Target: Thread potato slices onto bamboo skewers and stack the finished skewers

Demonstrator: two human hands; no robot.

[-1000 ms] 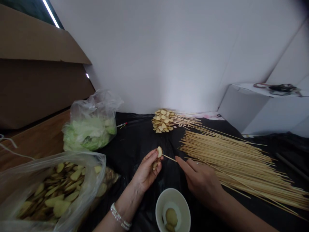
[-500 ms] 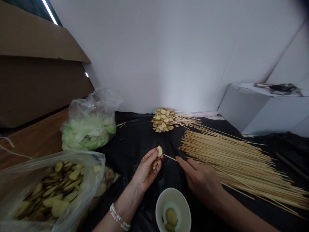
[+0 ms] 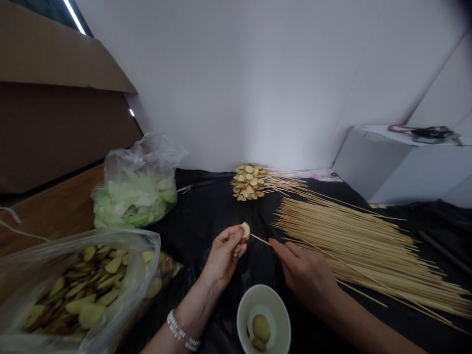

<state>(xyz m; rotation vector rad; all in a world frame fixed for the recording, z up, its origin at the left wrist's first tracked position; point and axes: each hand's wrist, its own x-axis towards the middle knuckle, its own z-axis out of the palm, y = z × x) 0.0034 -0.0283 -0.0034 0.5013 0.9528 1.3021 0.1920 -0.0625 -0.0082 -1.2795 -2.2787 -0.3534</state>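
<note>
Pinched in my left hand (image 3: 225,253) are pale potato slices (image 3: 245,229), one at the fingertips and more lower in the fingers. My right hand (image 3: 304,268) grips a thin wooden skewer (image 3: 260,239), whose far end meets the slice at my left fingertips. Whether the tip has gone through the slice, I cannot tell. Below and between my hands stands a white bowl (image 3: 241,314) with a few slices in it. To my right lies a broad pile of bare skewers (image 3: 361,250). Farther back, skewers loaded with slices (image 3: 249,182) are stacked.
An open plastic bag of potato slices (image 3: 84,290) stands front left, with a clear bag of pale green leaves (image 3: 136,199) behind it. A white box (image 3: 376,162) stands back right, against the white wall (image 3: 221,88). Black sheeting (image 3: 206,206) covers the work surface.
Both hands keep nearly the same pose. The slice at my left fingertips has shifted very slightly to the right; the whole view has tilted a touch.
</note>
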